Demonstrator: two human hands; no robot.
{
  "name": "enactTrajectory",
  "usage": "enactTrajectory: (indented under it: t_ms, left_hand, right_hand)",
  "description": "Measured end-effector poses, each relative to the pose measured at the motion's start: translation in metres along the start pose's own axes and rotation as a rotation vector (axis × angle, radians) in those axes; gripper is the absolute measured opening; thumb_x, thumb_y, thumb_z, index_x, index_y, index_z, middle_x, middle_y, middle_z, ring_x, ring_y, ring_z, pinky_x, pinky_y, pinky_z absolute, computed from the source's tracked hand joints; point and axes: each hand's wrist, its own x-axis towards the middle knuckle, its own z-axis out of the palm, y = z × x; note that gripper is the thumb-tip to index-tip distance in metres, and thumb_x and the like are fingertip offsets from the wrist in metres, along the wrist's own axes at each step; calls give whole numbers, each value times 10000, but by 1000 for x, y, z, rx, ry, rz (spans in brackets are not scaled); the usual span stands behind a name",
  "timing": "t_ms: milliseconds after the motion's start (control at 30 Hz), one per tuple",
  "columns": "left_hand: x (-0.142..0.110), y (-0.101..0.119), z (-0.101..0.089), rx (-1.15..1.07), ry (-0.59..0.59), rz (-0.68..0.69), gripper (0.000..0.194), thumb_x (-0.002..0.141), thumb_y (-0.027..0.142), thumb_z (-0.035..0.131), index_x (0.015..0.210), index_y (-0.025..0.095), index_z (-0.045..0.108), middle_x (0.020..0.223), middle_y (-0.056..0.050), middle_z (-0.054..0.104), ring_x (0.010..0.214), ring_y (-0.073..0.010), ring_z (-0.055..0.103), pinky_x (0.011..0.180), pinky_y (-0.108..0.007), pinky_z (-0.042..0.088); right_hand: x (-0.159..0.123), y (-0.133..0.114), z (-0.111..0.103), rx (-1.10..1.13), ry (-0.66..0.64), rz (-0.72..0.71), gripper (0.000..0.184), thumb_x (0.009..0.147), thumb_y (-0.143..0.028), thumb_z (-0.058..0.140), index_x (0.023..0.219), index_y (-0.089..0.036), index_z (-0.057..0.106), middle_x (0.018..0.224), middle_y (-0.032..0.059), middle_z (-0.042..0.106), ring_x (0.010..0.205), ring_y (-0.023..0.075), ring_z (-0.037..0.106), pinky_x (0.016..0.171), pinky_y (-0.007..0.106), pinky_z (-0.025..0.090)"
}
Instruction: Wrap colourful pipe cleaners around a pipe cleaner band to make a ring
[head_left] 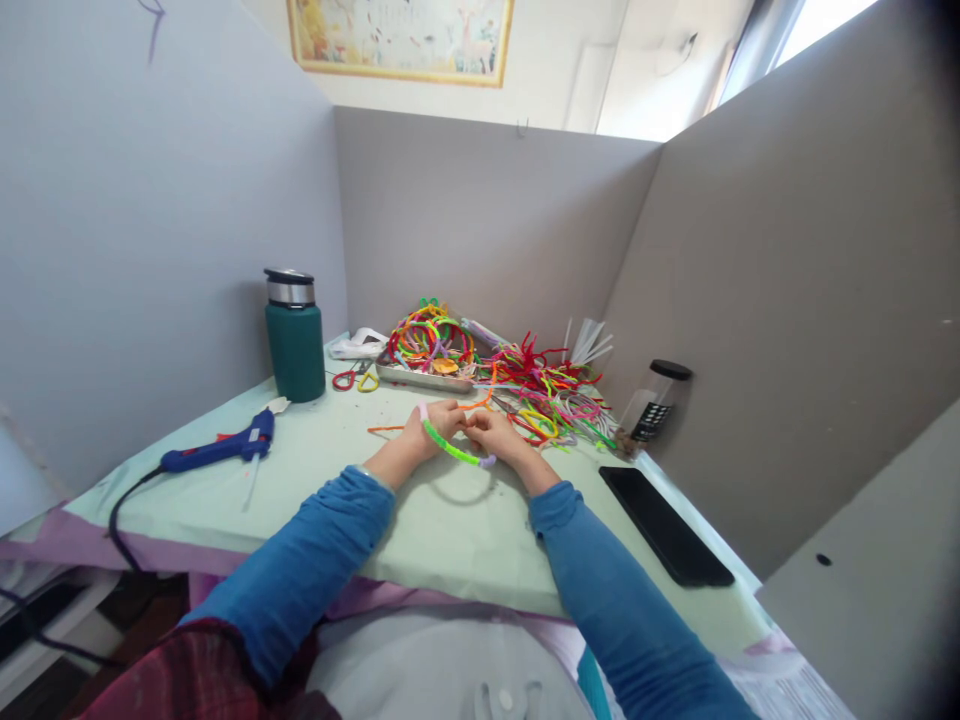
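My left hand and my right hand meet above the middle of the table, fingertips pinched close together. A curved band of fuzzy pipe cleaner, pink, green and pale purple, arcs below the fingers and crosses my left hand; the rest of its ring is hidden. Between the hands runs an orange pipe cleaner, one end poking out left of my left hand. More orange rises behind the fingertips, bent and forked. Exactly where the fingers grip is hidden.
A metal tray of coloured rings and a heap of pipe cleaners lie behind my hands. A blue glue gun and green bottle stand left. To the right are a black phone and clear bottle. Grey partitions enclose the table.
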Motion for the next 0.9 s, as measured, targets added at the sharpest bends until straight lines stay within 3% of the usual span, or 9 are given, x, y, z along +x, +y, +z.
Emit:
enactTrajectory:
  t_ms: [167, 667, 900]
  left_hand:
    - [2, 3, -2, 157, -62, 8, 241, 865, 276, 501, 830, 173, 715, 802, -60, 605, 726, -148, 578, 619, -241, 394]
    - [1, -8, 3, 64, -1, 80, 263, 868, 256, 482, 798, 176, 723, 789, -58, 585, 726, -139, 561, 684, -251, 433]
    - [2, -5, 1, 67, 12, 50, 235, 864, 255, 507, 825, 180, 726, 787, -59, 597, 743, -149, 576, 692, -256, 428]
  right_hand:
    - [-1, 1, 1, -27, 7, 5, 92, 718, -246, 576, 709, -155, 563, 482, -51, 537, 434, 77, 447, 460, 192, 341]
    - [0, 2, 3, -119, 77, -10, 49, 694, -203, 562, 669, -161, 566, 476, -44, 538, 452, 88, 472, 483, 198, 347]
    - [1, 5, 3, -78, 32, -22, 66, 686, -230, 568, 689, -164, 571, 483, -49, 528, 452, 90, 461, 473, 199, 339]
